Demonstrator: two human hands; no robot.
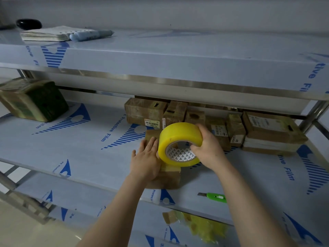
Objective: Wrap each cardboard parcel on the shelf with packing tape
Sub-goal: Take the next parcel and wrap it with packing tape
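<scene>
far left on the middle shelf (pixel 80 148), one tape-wrapped parcel (pixel 33 101). the left hand (pixel 145 158) lies flat, fingers straight, on the cardboard parcel (pixel 169 177), long axis running front to back. one yellow tape roll (pixel 175 138) stands on edge over it, core toward the camera, gripped by the right hand (pixel 208 147); one green cutter (pixel 216 196) nearby

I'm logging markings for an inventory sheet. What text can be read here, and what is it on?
"E Protective Film": blue print on the middle shelf
"PE Protec": the same shelf, front left, cut off
"tive Film": the same shelf, right side
"tive Fil": front edge of the upper shelf
Too blurred to read: labels on the cardboard parcels
No words on the packing tape roll, only triangles on its core
</scene>
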